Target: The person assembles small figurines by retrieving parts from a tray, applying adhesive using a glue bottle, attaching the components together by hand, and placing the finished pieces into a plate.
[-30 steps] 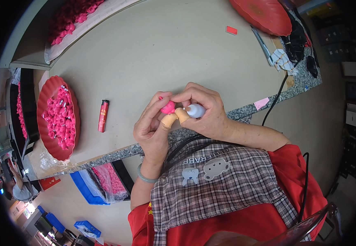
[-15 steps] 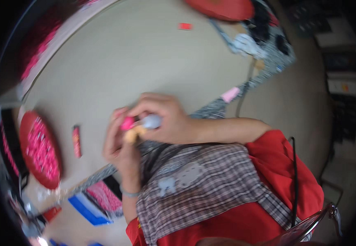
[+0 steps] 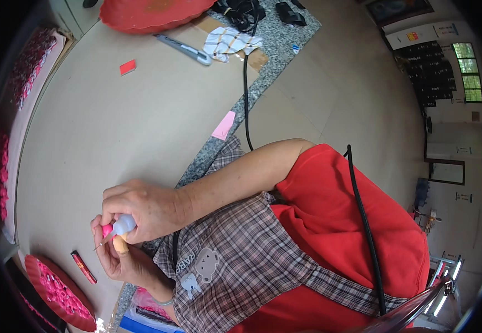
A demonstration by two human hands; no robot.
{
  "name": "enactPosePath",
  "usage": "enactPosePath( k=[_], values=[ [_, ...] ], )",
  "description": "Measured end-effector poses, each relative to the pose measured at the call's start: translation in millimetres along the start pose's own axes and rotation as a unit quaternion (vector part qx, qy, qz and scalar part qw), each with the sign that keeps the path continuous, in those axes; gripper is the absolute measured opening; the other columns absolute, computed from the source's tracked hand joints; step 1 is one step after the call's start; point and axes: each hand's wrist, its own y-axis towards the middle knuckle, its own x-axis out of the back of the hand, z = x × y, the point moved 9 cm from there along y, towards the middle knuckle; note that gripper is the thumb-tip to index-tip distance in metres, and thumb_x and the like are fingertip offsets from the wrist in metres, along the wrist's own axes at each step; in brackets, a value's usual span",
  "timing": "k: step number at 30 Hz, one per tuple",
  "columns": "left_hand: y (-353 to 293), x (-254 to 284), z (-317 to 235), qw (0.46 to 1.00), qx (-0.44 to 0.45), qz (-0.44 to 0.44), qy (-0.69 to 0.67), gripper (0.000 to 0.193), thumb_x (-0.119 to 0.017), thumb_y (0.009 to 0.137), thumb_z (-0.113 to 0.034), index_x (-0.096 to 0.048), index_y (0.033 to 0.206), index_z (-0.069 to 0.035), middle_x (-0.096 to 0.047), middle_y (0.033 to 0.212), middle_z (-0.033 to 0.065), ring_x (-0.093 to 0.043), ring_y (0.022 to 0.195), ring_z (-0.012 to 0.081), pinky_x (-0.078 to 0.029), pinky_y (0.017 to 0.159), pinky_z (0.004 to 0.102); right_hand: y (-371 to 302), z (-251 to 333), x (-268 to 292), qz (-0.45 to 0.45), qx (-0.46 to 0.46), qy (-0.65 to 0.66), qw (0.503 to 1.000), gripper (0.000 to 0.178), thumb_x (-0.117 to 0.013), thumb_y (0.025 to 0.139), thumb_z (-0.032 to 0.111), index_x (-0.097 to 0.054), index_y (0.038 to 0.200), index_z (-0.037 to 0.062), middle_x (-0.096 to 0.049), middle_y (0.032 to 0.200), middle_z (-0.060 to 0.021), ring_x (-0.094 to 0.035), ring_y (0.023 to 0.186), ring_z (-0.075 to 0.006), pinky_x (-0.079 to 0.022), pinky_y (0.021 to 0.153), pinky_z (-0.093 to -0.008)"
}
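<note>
Both my hands meet low at the left, over the table. My right hand [image 3: 141, 205] is closed round a small tool with a pale blue-grey rounded handle [image 3: 124, 224]; a thin metal tip [image 3: 102, 242] sticks out of it towards the left fingers. Just below, my left hand [image 3: 120, 265] pinches a small bright pink piece [image 3: 107, 231], partly hidden by fingers and tool. An orange-tan finger cot [image 3: 120, 245] covers a thumb tip between the hands. Beside the left hand lies a slim red tube [image 3: 84, 267] with dark ends.
A red scalloped tray [image 3: 88, 311] at lower left holds many pink pieces. Farther away are another red tray [image 3: 155, 16], a utility knife [image 3: 183, 49], a checked cloth [image 3: 227, 43], a small red block [image 3: 128, 67] and a pink paper [image 3: 224, 125]. A black cable [image 3: 246, 94] crosses the table edge.
The view has turned, so hands, trays and table appear farther left, and more of the room shows at right. My hands still hold the tool and pink piece; the metal tip now shows.
</note>
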Motion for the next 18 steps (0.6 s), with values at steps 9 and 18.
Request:
enactPosePath(
  k=[9, 18],
  values=[
    [2.6, -5.2, -0.1, 1.0, 0.0, 0.01, 0.018, 0.042, -0.063, 0.087, -0.011, -0.051, 0.121, 0.011, -0.05, 0.127, 0.0236, -0.055, 0.11, 0.0282, -0.045, 0.098, 0.0407, 0.5, -1.7, 2.5, 0.0, 0.0, -0.009, 1.0, 0.025, -0.075, 0.063, 0.005, -0.057, 0.081, 0.0036, -0.059, 0.081, -0.0083, -0.061, 0.072, -0.0254, -0.049, 0.062, -0.0353],
    [4.4, -1.7, 2.0, 0.999, 0.03, 0.013, -0.022, 0.041, -0.055, 0.083, 0.007, -0.05, 0.124, 0.01, -0.048, 0.131, 0.0256, -0.051, 0.118, 0.0323, -0.043, 0.1, 0.0424, 6.0, 4.0, 3.1, 0.007, -0.003, -0.009, 1.0, 0.025, -0.073, 0.067, 0.007, -0.06, 0.087, 0.0037, -0.057, 0.078, -0.0073, -0.059, 0.07, -0.0229, -0.047, 0.062, -0.0328]
  ],
)
